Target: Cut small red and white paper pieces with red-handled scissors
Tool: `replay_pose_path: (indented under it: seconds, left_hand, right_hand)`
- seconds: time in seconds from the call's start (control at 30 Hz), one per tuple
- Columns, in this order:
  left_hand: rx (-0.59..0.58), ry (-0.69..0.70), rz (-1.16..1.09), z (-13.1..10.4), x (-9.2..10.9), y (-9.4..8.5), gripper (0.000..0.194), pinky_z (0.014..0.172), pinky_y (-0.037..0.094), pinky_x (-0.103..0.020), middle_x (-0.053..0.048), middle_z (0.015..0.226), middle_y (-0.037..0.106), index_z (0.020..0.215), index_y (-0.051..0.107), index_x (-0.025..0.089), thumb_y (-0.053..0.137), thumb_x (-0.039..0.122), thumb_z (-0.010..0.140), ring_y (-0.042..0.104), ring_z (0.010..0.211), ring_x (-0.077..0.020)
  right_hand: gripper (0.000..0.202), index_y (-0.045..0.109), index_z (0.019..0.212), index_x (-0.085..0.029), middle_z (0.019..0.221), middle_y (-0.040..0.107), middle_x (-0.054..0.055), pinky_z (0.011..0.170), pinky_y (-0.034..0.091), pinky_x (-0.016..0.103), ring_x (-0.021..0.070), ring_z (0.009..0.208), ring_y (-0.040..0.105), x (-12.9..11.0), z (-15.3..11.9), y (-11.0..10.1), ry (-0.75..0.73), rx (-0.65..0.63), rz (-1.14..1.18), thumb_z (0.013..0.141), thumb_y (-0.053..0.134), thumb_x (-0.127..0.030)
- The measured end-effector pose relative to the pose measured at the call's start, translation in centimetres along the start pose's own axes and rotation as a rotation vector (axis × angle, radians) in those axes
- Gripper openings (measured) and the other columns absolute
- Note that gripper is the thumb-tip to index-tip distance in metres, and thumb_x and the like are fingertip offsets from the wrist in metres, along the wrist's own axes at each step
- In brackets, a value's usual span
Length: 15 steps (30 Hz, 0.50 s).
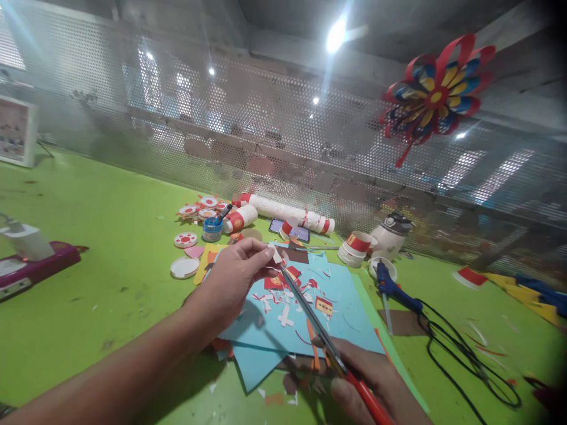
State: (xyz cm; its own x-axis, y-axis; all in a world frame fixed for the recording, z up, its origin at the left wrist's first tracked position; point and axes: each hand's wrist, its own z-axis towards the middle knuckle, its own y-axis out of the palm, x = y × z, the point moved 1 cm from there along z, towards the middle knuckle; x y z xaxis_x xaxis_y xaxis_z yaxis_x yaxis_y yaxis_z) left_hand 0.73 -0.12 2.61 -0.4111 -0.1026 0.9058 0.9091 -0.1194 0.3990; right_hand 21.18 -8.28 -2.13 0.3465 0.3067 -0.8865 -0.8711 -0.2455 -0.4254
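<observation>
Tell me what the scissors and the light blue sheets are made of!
Scissors: the grey blades shine, so probably metal; the glossy red handle may be plastic. Light blue sheets: likely paper or thin card, matte, flat, with crisp corners.

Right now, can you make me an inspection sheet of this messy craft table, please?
Surface: green table, with blue paper on it.
Things in use: red-handled scissors, small white piece.
Clutter: red and white scraps on the blue paper.
Hands: left hand pinches the white piece; right hand holds the scissors.
Cables: black cord loops beside the blue glue gun.
Surroundings: perforated screen behind; flower decoration at upper right.
</observation>
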Motion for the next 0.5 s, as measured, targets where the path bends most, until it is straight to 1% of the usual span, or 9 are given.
replay_pose_path:
  seconds: [0.13,0.23,0.33,0.4,0.5]
  left_hand:
    - [-0.004,-0.001,-0.026,-0.22,-0.08,0.2,0.013,0.066,0.046,-0.025,-0.003,0.072,0.062,0.068,0.06,0.013,0.064,0.023,0.075,0.057,0.068,-0.0112]
    - [-0.007,0.0,-0.056,-0.2,-0.11,0.19,0.011,0.069,0.047,-0.025,-0.002,0.072,0.063,0.068,0.06,0.013,0.066,0.021,0.074,0.058,0.068,-0.0108]
    - [0.026,-0.016,-0.089,-0.14,-0.04,0.1,0.011,0.07,0.047,-0.026,-0.003,0.071,0.065,0.068,0.06,0.013,0.068,0.02,0.072,0.059,0.068,-0.0116]
    - [0.04,-0.022,-0.107,-0.15,0.06,0.06,0.011,0.071,0.047,-0.026,-0.004,0.07,0.065,0.068,0.06,0.013,0.067,0.02,0.072,0.06,0.069,-0.0122]
    - [0.031,-0.034,-0.115,-0.25,0.18,0.07,0.011,0.072,0.047,-0.026,-0.004,0.073,0.066,0.069,0.06,0.013,0.066,0.021,0.074,0.061,0.071,-0.0122]
  right_hand:
    - [0.043,0.059,0.108,-0.017,0.081,0.076,0.009,0.065,0.054,0.024,0.0209,0.076,0.071,-1.0,0.14,-0.01,-0.044,-0.009,-0.038,0.085,0.047,-0.051]
    - [0.043,0.06,0.104,-0.016,0.076,0.076,0.009,0.064,0.053,0.024,0.0204,0.072,0.071,-1.17,0.32,-0.15,-0.061,-0.019,-0.092,0.086,0.044,-0.051]
    - [0.047,0.062,0.102,-0.014,0.074,0.075,0.01,0.064,0.053,0.024,0.0201,0.067,0.07,-0.86,0.35,-0.28,-0.069,0.009,-0.186,0.086,0.042,-0.054]
    - [0.053,0.063,0.103,-0.013,0.072,0.075,0.011,0.061,0.054,0.024,0.0196,0.062,0.069,-0.71,0.3,-0.3,-0.07,0.032,-0.224,0.086,0.038,-0.058]
    - [0.06,0.064,0.103,-0.013,0.073,0.075,0.012,0.059,0.054,0.026,0.0204,0.062,0.069,-0.75,0.19,-0.28,-0.064,0.079,-0.284,0.086,0.033,-0.062]
